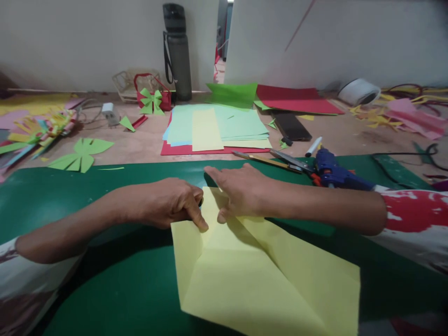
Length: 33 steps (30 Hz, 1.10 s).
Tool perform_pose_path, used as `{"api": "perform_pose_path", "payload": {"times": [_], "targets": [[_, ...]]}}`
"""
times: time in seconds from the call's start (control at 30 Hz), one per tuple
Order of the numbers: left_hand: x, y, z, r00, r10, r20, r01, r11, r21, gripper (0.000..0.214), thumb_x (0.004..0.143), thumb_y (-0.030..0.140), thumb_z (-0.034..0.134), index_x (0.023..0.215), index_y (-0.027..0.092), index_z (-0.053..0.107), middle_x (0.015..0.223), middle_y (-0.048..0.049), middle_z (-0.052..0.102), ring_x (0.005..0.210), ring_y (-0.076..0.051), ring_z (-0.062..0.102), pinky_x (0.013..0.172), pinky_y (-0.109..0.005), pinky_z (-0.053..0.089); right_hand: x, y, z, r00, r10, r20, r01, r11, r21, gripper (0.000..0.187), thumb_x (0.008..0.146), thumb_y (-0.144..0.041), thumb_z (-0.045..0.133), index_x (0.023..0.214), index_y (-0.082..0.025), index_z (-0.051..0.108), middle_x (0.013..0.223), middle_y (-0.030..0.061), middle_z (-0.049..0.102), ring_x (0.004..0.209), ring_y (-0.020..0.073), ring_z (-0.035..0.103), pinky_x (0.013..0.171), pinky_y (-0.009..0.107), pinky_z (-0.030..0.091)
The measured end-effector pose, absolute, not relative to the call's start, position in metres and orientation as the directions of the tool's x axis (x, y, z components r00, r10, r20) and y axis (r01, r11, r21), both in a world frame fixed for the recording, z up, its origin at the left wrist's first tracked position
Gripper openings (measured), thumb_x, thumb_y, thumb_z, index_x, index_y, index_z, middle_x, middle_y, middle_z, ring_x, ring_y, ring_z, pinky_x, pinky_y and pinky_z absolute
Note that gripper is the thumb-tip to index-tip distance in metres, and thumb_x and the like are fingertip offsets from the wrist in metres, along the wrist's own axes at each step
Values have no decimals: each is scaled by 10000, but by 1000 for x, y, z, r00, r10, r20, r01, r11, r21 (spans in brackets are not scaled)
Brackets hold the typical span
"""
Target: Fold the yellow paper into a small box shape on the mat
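Crowding the bench [136, 142] beyond the green mat [115, 289] are a stack of paper sheets [245, 123], a dark bottle [180, 65] and a green paper cutout [84, 151]; scissors [289, 159] and a blue glue gun [332, 169] sit just past the right forearm [332, 203]. The yellow paper [252, 280], side flaps raised, lies on the mat; the left hand [171, 203] presses a fingertip on it, though I cannot tell whether its fingers pinch. The right hand [241, 191], thumb and index wide apart, covers the paper's narrow far end. Green mat stretches leftward beneath the left arm [80, 224]
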<state>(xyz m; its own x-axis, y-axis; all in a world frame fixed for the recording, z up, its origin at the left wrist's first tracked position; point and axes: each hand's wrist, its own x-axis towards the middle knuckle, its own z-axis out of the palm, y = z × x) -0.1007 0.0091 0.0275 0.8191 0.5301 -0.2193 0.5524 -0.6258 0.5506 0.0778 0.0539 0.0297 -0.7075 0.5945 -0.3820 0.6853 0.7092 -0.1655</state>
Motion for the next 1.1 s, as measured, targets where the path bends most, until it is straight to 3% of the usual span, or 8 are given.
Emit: {"api": "perform_pose_path", "payload": {"times": [0.17, 0.33, 0.5, 0.77, 0.83, 0.93, 1.0, 1.1], "targets": [[-99, 9, 31, 804, 542, -244, 580, -622, 526, 260, 843, 131, 524, 954, 292, 695, 688, 17, 502, 574, -82, 433, 524, -202, 295, 84, 62, 28, -671, 634, -384, 717, 687, -120, 861, 588, -388, 693, 1332, -190, 307, 1115, 128, 597, 1024, 349, 518, 793, 450, 368], [-99, 8, 32, 809, 538, -236, 571, -626, 532, 260, 835, 129, 536, 961, 290, 696, 692, 11, 508, 590, -87, 447, 531, -206, 305, 93, 66, 35, -698, 624, -352, 703, 690, -170, 610, 697, -233, 528, 1293, -187, 403, 911, 69, 650, 773, 220, 580, 593, 273, 349], [-99, 8, 29, 798, 564, -214, 580, -622, 526, 325, 815, 72, 518, 977, 290, 696, 703, 2, 524, 579, -92, 453, 526, -209, 317, 105, 67, 40, -719, 644, -259, 693, 690, -207, 323, 733, -152, 467, 1034, -163, 585, 941, 77, 628, 800, 183, 550, 598, 243, 325], [-96, 4, 28, 768, 614, -182, 580, -545, 606, 304, 802, 68, 494, 903, 236, 727, 652, -10, 548, 553, -92, 452, 505, -207, 311, 108, 63, 37, -696, 664, -273, 717, 623, -312, 25, 651, -148, 556, 671, -163, 558, 716, 24, 592, 679, 144, 502, 529, 223, 276], [-95, 6, 28, 669, 730, -137, 615, -441, 654, 287, 822, 106, 465, 907, 202, 722, 675, -19, 582, 601, -110, 494, 544, -211, 348, 109, 67, 36, -719, 651, -243, 690, 626, -364, 26, 656, -143, 544, 640, -162, 539, 663, 4, 568, 633, 122, 485, 508, 213, 275], [-93, 10, 31, 250, 968, -23, 586, -132, 800, 342, 841, 274, 491, 1151, 171, 593, 828, -44, 624, 745, -164, 556, 620, -243, 416, 114, 73, 38, -754, 642, -137, 610, 607, -510, 59, 688, -129, 500, 648, -157, 531, 624, -17, 538, 593, 102, 472, 505, 198, 296], [-90, 12, 34, 32, 995, -94, 389, 74, 918, 570, 807, 415, 537, 1306, 165, 419, 987, -87, 610, 842, -201, 574, 634, -273, 452, 116, 75, 41, -763, 644, -55, 538, 586, -606, 67, 702, -117, 489, 666, -152, 534, 629, -23, 536, 601, 98, 478, 525, 194, 317], [-82, 11, 34, 73, 947, -313, 126, 303, 945, 779, 703, 475, 640, 1337, 142, 335, 1075, -140, 592, 908, -234, 587, 659, -309, 475, 116, 74, 46, -766, 641, 47, 471, 611, -637, 85, 715, -106, 500, 657, -151, 543, 617, -31, 534, 604, 97, 474, 550, 201, 325]]}}
